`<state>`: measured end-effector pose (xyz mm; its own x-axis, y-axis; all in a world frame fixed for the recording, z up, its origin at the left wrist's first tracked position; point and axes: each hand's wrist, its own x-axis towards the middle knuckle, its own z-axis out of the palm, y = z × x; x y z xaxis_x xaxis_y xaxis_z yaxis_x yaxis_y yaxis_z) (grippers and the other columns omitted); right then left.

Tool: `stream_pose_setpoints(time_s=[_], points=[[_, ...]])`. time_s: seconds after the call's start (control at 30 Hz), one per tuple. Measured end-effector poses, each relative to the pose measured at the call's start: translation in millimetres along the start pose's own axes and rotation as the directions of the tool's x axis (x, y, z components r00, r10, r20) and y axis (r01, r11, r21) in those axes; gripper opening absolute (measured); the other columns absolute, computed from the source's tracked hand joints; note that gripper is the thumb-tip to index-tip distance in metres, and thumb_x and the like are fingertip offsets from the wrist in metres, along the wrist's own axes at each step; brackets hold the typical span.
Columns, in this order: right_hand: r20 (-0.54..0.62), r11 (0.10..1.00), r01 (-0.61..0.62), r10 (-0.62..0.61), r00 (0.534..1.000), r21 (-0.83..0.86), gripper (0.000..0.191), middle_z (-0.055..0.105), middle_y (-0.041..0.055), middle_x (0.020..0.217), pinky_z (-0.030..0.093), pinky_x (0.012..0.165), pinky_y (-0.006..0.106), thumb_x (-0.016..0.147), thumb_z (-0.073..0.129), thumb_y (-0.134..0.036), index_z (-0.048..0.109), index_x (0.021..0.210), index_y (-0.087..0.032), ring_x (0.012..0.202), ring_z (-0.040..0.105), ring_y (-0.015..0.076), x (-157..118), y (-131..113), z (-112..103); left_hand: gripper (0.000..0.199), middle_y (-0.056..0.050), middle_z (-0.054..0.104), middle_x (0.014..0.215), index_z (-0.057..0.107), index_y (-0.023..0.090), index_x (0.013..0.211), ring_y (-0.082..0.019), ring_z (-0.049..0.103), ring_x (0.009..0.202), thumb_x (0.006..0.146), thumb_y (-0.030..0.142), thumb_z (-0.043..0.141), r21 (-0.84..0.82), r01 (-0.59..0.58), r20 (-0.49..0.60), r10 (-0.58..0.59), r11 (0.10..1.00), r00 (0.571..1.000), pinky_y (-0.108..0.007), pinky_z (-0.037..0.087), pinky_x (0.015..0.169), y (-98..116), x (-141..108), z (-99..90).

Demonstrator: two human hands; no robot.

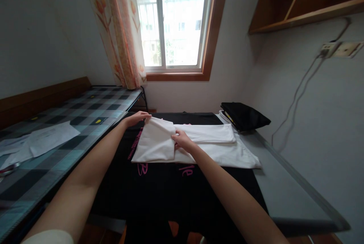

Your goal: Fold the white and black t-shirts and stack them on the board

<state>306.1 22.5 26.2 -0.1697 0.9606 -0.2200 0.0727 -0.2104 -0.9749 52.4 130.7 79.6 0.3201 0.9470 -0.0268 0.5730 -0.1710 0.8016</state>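
On the folded end of the white cloth (162, 139), the right hand (183, 140) pinches the edge with thumb and fingers, and the left hand (138, 118) has its fingertips at the far left corner (I can't tell if they pinch it). The white cloth lies on a big black cloth (122, 191) with pink letters (142, 169), spread over a gray table (287, 187). Farther out are a floppy black thing (246, 117) on the right, papers (47, 139) on a checked sheet (106, 104) on the left, and a bright window (182, 20) behind.
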Motion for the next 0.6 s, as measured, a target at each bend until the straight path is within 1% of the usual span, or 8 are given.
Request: stream_pose_setpoints(time_s=[0.07,0.13,0.17,0.27,0.33,0.4,0.5,0.6], points=[[-0.006,0.999,-0.028,0.028,1.0,0.026,0.017,0.06,0.0,0.069,0.055,0.049,0.029,0.077,0.049,-0.011,0.053,0.093,-0.016,0.057,0.061,0.0149,-1,4,-1,0.045,-0.001,0.06,0.07,0.059,0.018,0.069,-0.016,0.055,0.072,0.064,0.062,0.065,-0.024,-0.004,0.037,0.005,1.0,0.999,-0.025,0.042,0.067,-2,2,0.4],[-0.02,0.998,-0.055,0.056,0.998,0.044,0.017,0.058,-0.0016,0.065,0.054,0.047,0.027,0.079,0.049,-0.012,0.051,0.096,-0.016,0.055,0.06,0.0142,-2,5,1,0.043,-0.001,0.059,0.066,0.057,0.018,0.066,-0.016,0.054,0.069,0.064,0.06,0.066,0.074,0.013,0.05,-0.017,0.997,0.999,-0.026,0.042,0.065,-6,7,2.8],[-0.029,0.997,-0.064,0.065,0.997,0.041,0.018,0.056,-0.0028,0.063,0.054,0.047,0.026,0.08,0.05,-0.013,0.051,0.098,-0.017,0.054,0.059,0.0136,-3,5,3,0.041,-0.001,0.058,0.065,0.056,0.018,0.065,-0.017,0.054,0.068,0.065,0.058,0.066,0.155,0.026,0.027,-0.03,0.988,0.999,-0.026,0.042,0.064,-8,10,5.2],[-0.075,0.997,-0.083,0.082,0.994,-0.01,0.021,0.052,-0.0053,0.059,0.052,0.045,0.024,0.081,0.053,-0.015,0.05,0.102,-0.017,0.051,0.057,0.0128,-2,6,8,0.031,-0.002,0.062,0.07,0.059,0.02,0.072,-0.019,0.058,0.074,0.074,0.05,0.062,0.405,0.072,-0.126,-0.023,0.912,0.992,-0.026,0.043,0.066,-14,17,18.1],[-0.123,0.993,-0.098,0.089,0.988,-0.067,0.021,0.052,-0.0048,0.06,0.051,0.045,0.024,0.08,0.056,-0.015,0.052,0.1,-0.017,0.051,0.057,0.0129,-1,6,10,0.022,-0.004,0.065,0.082,0.062,0.021,0.084,-0.021,0.061,0.084,0.081,0.043,0.059,0.536,0.103,-0.196,0.005,0.838,0.981,-0.027,0.045,0.073,-17,18,30.4],[-0.135,0.991,-0.105,0.093,0.986,-0.083,0.02,0.055,-0.0025,0.066,0.051,0.046,0.025,0.078,0.059,-0.016,0.053,0.097,-0.017,0.053,0.058,0.0136,-2,6,11,0.019,-0.007,0.066,0.097,0.063,0.023,0.094,-0.022,0.062,0.095,0.083,0.038,0.057,0.611,0.127,-0.229,0.021,0.781,0.973,-0.029,0.046,0.081,-18,14,42.7],[-0.048,0.998,-0.066,0.066,0.997,0.002,0.018,0.061,0.0015,0.077,0.051,0.05,0.024,0.075,0.062,-0.017,0.055,0.092,-0.016,0.062,0.061,0.0142,-6,3,11,0.033,-0.014,0.058,0.12,0.059,0.02,0.111,-0.026,0.062,0.106,0.085,0.04,0.056,0.625,0.235,-0.323,-0.028,0.745,0.946,-0.032,0.046,0.087,-18,5,54.4],[-0.011,0.997,-0.01,0.01,1.0,0.074,0.014,0.062,0.0018,0.079,0.05,0.054,0.02,0.076,0.06,-0.017,0.057,0.089,-0.016,0.066,0.061,0.0128,-10,-4,13,0.05,-0.022,0.059,0.122,0.054,0.015,0.119,-0.035,0.062,0.11,0.088,0.054,0.048,0.568,0.402,-0.391,-0.195,0.718,0.9,-0.037,0.048,0.084,-18,-2,55.2]])
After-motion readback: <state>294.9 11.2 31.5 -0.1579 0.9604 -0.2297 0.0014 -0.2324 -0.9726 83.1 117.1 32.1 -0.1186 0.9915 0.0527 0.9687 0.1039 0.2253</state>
